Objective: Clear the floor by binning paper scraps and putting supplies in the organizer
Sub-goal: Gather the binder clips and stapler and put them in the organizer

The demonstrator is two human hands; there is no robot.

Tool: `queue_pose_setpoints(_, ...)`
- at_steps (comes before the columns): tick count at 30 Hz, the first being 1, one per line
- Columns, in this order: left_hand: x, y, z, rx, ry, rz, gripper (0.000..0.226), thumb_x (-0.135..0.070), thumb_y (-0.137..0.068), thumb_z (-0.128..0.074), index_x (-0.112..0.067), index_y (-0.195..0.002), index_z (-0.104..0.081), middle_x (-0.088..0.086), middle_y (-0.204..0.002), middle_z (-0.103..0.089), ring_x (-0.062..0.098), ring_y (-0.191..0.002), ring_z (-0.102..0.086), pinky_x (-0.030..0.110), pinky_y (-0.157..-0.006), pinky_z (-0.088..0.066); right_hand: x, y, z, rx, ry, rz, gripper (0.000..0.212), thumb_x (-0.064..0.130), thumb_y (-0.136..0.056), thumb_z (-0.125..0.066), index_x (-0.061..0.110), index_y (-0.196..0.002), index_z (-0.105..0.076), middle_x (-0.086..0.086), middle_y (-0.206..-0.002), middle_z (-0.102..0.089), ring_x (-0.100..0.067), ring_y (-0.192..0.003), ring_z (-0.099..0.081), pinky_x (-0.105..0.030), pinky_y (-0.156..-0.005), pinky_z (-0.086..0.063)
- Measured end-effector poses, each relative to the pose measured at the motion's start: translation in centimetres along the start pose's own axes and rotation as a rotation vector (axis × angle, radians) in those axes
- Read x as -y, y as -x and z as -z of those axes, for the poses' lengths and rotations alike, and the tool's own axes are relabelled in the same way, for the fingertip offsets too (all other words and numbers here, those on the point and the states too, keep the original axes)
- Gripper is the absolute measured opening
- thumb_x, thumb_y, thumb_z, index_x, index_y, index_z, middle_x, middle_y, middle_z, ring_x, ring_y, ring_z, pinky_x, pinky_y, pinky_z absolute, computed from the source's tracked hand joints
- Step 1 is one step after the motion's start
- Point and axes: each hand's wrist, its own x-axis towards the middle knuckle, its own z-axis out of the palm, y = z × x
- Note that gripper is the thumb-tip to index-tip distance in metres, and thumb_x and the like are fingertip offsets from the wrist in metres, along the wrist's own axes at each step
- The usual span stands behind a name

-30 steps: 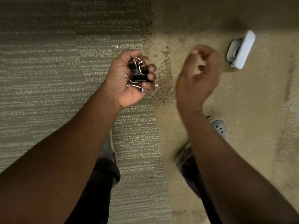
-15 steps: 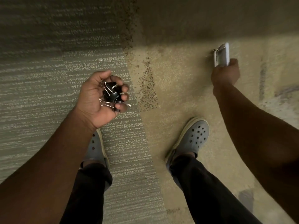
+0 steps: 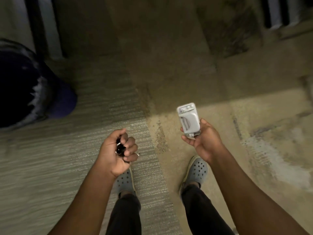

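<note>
Carpet (image 3: pixel 71 160) meets bare tan floor (image 3: pixel 211 92) beneath a standing person. Left hand (image 3: pixel 116 153), above the carpet, has its grip curled tight around black binder clips (image 3: pixel 120 148). Right hand (image 3: pixel 201 141), above the floor, grips a white stapler (image 3: pixel 188 118) upright. A dark bin (image 3: pixel 25 92) stands on the carpet's far left.

Matt plastic stapler (image 3: pixel 188 119), glossy metal clips (image 3: pixel 120 147)

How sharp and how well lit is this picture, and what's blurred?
Head view: dim overall, one brighter patch on the floor near the right hand; both hands, the clips in the left hand and the white device are fairly sharp; the dark bin and the top edge are smeared by motion blur.
</note>
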Motion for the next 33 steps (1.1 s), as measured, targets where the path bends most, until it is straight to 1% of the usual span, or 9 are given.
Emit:
queue_pose_setpoints(2, -1.6, 3.9, -2.6, -0.043, 0.043, 0.002, 0.039, -0.031, -0.084, -0.049, -0.02, -0.046, -0.045, -0.005, -0.044, -0.037, 0.009, -0.034, -0.036, 0.012, -0.038, -0.022, 2.5, 4.6, -3.2, 0.066, 0.057, 0.039, 0.03, 0.009, -0.094, -0.043, 0.026, -0.112, -0.06, -0.011, -0.114, -0.066, -0.026, -0.09, -0.066, -0.037, -0.064, -0.056)
queue_pose_setpoints(7, -6.1, 13.9, -9.6, -0.21, 0.033, 0.004, 0.036, -0.03, -0.084, -0.047, -0.02, -0.051, -0.039, -0.003, -0.044, -0.033, 0.01, -0.033, -0.031, 0.012, -0.036, -0.02, 8.4, 16.5, -10.4, 0.213, 0.162, 0.16, 0.053, 0.0, -0.091, -0.049, 0.046, -0.116, -0.044, -0.008, -0.116, -0.066, -0.028, -0.086, -0.068, -0.035, -0.057, -0.053)
queue_pose_setpoints(10, -8.4, 19.4, -13.2, -0.196, -0.028, 0.003, 0.038, -0.032, -0.087, -0.047, -0.02, -0.052, -0.038, -0.003, -0.044, -0.033, 0.011, -0.033, -0.031, 0.011, -0.036, -0.019, 10.9, 22.6, -13.8, 0.244, 0.221, 0.213, 0.06, -0.001, -0.087, -0.052, 0.053, -0.112, -0.04, -0.003, -0.118, -0.063, -0.026, -0.082, -0.069, -0.032, -0.052, -0.051)
queue_pose_setpoints(14, -10.6, 26.7, -16.0, -0.091, -0.063, -0.019, 0.04, -0.035, -0.086, -0.05, -0.019, -0.051, -0.04, -0.003, -0.045, -0.033, 0.011, -0.034, -0.031, 0.011, -0.039, -0.017, 13.2, 29.3, -17.1, 0.251, 0.251, 0.241, 0.051, 0.002, -0.087, -0.053, 0.047, -0.107, -0.039, -0.003, -0.113, -0.066, -0.027, -0.077, -0.07, -0.03, -0.049, -0.048)
queue_pose_setpoints(18, -12.4, 34.4, -17.2, 0.003, -0.039, -0.093, 0.049, -0.045, -0.091, -0.051, -0.017, -0.052, -0.041, -0.001, -0.046, -0.032, 0.011, -0.034, -0.031, 0.012, -0.038, -0.017, 14.3, 35.9, -20.3, 0.258, 0.222, 0.257, 0.033, 0.007, -0.091, -0.044, 0.038, -0.103, -0.044, -0.01, -0.1, -0.073, -0.033, -0.079, -0.071, -0.027, -0.045, -0.045)
queue_pose_setpoints(23, -15.1, 40.5, -17.2, 0.014, -0.042, -0.17, 0.045, -0.039, -0.091, -0.052, -0.018, -0.053, -0.041, -0.003, -0.047, -0.03, 0.01, -0.034, -0.03, 0.013, -0.035, -0.017, 14.7, 41.2, -24.5, 0.269, 0.156, 0.298, 0.034, 0.001, -0.09, -0.033, 0.029, -0.093, -0.053, -0.015, -0.097, -0.074, -0.037, -0.077, -0.072, -0.023, -0.041, -0.04)
queue_pose_setpoints(26, -17.7, 42.3, -17.9, 0.014, -0.085, -0.195, 0.039, -0.035, -0.089, -0.055, -0.018, -0.055, -0.045, -0.003, -0.046, -0.032, 0.01, -0.033, -0.031, 0.013, -0.037, -0.016, 15.7, 42.4, -26.7, 0.325, 0.096, 0.301, 0.026, 0.013, -0.096, -0.034, 0.021, -0.102, -0.058, -0.021, -0.103, -0.071, -0.032, -0.076, -0.071, -0.023, -0.04, -0.039)
queue_pose_setpoints(29, -20.5, 43.4, -19.0, 0.027, -0.138, -0.236, 0.033, -0.039, -0.088, -0.058, -0.018, -0.064, -0.051, -0.003, -0.048, -0.034, 0.01, -0.035, -0.03, 0.015, -0.038, -0.016, 17.5, 43.2, -28.9, 0.422, 0.06, 0.264, 0.039, 0.034, -0.094, -0.038, 0.014, -0.112, -0.066, -0.02, -0.105, -0.071, -0.028, -0.077, -0.07, -0.026, -0.042, -0.04)
queue_pose_setpoints(33, -24.1, 43.5, -20.9, -0.026, -0.216, -0.316, 0.042, -0.055, -0.078, -0.069, -0.016, -0.084, -0.056, -0.002, -0.054, -0.039, 0.011, -0.041, -0.03, 0.019, -0.038, -0.02, 20.5, 43.7, -32.3, 0.49, 0.265, 0.321, 0.053, 0.056, -0.084, -0.058, 0.013, -0.113, -0.067, -0.012, -0.092, -0.072, -0.021, -0.072, -0.067, -0.025, -0.044, -0.041)
